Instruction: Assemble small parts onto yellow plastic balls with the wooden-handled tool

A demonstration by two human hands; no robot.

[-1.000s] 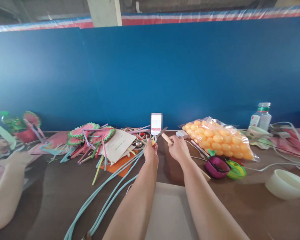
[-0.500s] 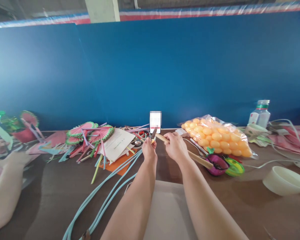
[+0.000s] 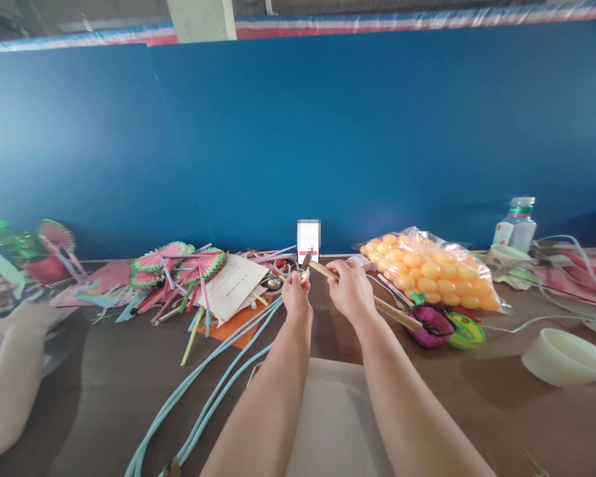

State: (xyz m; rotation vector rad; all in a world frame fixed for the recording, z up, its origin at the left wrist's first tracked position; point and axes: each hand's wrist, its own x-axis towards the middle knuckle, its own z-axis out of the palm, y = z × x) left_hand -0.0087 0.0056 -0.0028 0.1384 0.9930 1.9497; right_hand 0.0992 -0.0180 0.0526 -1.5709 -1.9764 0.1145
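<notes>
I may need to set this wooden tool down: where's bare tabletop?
Two bare patches of tabletop: left, between the other person's forearm and the blue cords; right, between the wearer's right forearm and the white round object. It's crowded along the blue panel, from paper fans to the bag of orange balls.

- Tool: wooden handle, smooth and matt; dark head, seemingly metal.
- Bag, right of the tool: clear glossy plastic over smooth, plastic-looking balls.
- Sheet, left of the tool: matt paper.
- Panel behind the tool: smooth, faint sheen.
- Table beneath the tool: smooth, dull finish.
</notes>
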